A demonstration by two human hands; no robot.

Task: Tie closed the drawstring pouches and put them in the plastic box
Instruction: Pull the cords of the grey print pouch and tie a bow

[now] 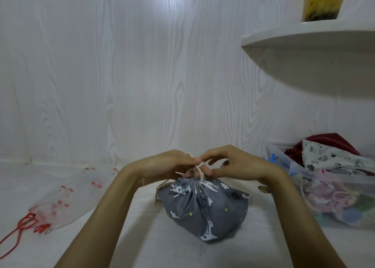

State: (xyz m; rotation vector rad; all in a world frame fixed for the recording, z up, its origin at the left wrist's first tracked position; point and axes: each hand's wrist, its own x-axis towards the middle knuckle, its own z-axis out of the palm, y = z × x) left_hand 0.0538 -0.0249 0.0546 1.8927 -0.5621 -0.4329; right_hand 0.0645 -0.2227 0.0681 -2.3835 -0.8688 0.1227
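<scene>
Midway through, by the look of it. Nearest, centre of the white table (203, 253): grey pouch (204, 204) with its mouth already gathered, cream cord (199, 169) crossing above it. Left hand (168, 166) and right hand (235, 165) meeting over the mouth, fingers of both pinching the cord, knot seemingly half made. Still to do: finishing this knot, moving the pouch across. Left of it, well apart: sheer pouch with red print (60, 198) lying flat, red cord (22, 229) loose, apparently untied. Right, near: plastic box (328, 188) already holding several pouches, fairly full, little room on top. Farther: rounded shelf (304, 44) overhanging the box, yellow jar (322, 1) on it; nothing between pouch and box.
</scene>
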